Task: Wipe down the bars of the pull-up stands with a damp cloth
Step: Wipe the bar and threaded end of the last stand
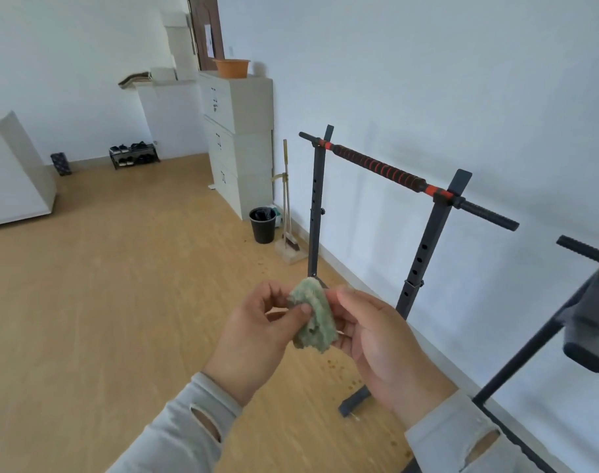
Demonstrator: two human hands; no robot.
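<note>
A small crumpled green cloth (314,317) is held between both hands in front of me, over the wooden floor. My left hand (257,331) pinches its left edge with thumb and fingers. My right hand (381,346) cups its right side with curled fingers. A pull-up stand stands by the white wall beyond my hands, its bar (380,165) wrapped in black and red grip, resting on two dark uprights (424,254). A second stand's bar end (584,250) and frame show at the right edge, partly cut off.
A black waste bin (263,225) and a broom with dustpan (288,233) stand by the wall behind the stand. Grey drawer cabinets (240,138) carry an orange basin (231,67). A shoe rack (134,154) sits at the far wall. Crumbs (339,367) lie on the floor near the stand's foot.
</note>
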